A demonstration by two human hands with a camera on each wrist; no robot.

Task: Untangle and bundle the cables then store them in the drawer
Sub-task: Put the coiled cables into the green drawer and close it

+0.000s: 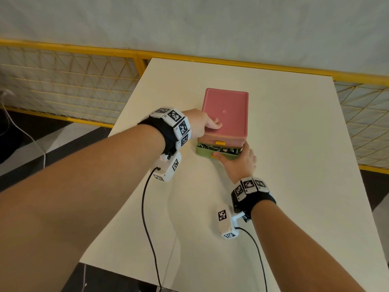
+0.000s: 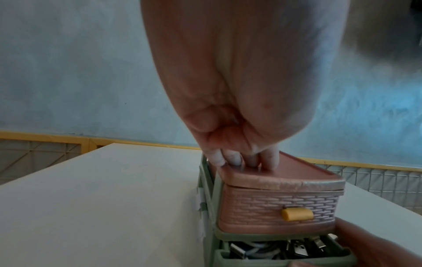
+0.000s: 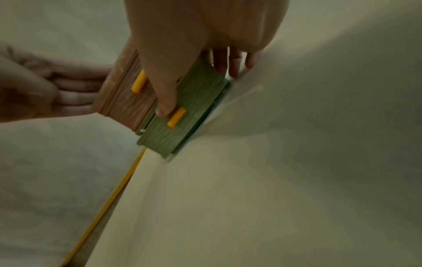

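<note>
Nearest to us, our two bare forearms reach out over the cream rectangular tabletop [image 1: 284, 186], each wearing a black wrist strap set with white marker blocks and trailing a thin black cord.

On the left, our left hand [image 1: 199, 124] rests on the small pink plastic drawer unit [image 1: 225, 110], thumb lying flat on its recessed lid; the left wrist view shows four fingertips [image 2: 231, 159] pressed down on the lid's near corner, fingers bent at the knuckles but not wrapped around anything. Under the lid sits the pink woven-pattern upper drawer [image 2: 276, 209], pushed in, with a short yellow handle [image 2: 297, 214].

Below it, the green woven-pattern lower drawer [image 1: 216, 153] stands partly pulled out toward us. Inside it we can see the bundled cables [image 2: 285, 249], pale cord coiled among dark and silver USB plugs; how they are tied is hidden from us.

To the right, our right hand [image 1: 239, 163] clasps that green drawer's front corner: the thumb [image 3: 165, 101] lies across the front face just beside its yellow handle [image 3: 176, 116], and the other fingers curl around the right side.

Behind the table run a yellow-framed wire mesh fence [image 1: 63, 76] and a pale wall [image 1: 189, 22].
</note>
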